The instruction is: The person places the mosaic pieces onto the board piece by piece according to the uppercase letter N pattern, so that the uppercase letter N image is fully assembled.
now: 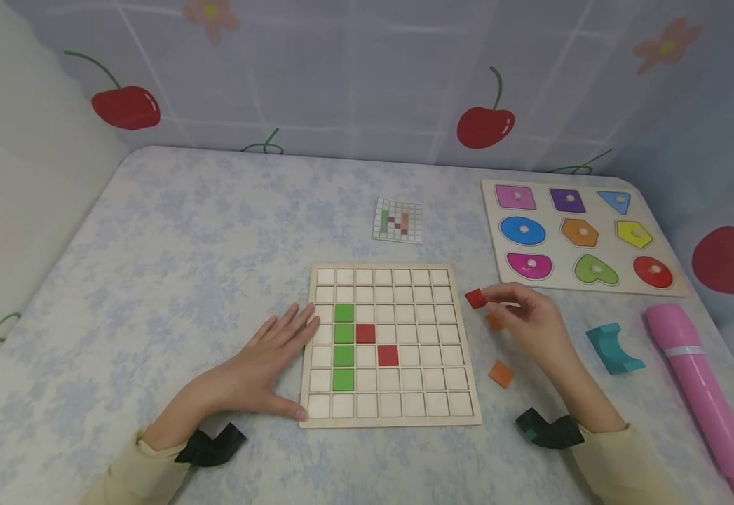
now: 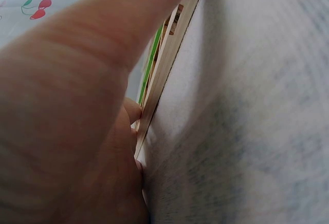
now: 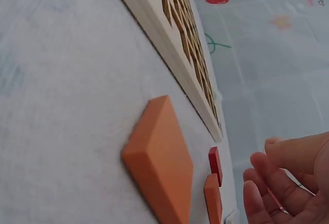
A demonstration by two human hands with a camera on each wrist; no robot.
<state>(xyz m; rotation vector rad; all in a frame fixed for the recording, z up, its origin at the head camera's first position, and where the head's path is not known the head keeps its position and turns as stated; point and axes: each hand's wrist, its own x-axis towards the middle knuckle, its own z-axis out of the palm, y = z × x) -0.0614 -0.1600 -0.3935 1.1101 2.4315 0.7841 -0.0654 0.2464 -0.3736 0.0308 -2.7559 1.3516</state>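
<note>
My left hand (image 1: 259, 372) lies with its fingers spread along the left edge of a wooden grid board (image 1: 392, 415), fingertips and thumb tip on the rim. Several green tiles (image 1: 343, 356) form a column in the grid, with two red tiles (image 1: 388, 355) stepping down diagonally beside them. To the right of the board my right hand (image 1: 531, 319) hovers with loosely bent fingers, close over a loose red tile (image 1: 475, 298). In the right wrist view that red tile (image 3: 215, 165) lies on the cloth, apart from the fingertips. Partly under the hand is an orange tile (image 1: 495, 322); another orange tile (image 1: 501, 374) lies nearer.
A small printed pattern card (image 1: 398, 220) lies behind the board. At the back right is a knobbed shape puzzle (image 1: 584, 235). A teal arch block (image 1: 615, 349) and a pink microphone-shaped stick (image 1: 697, 382) lie on the right. Patterned cloth (image 1: 184, 245) covers the table.
</note>
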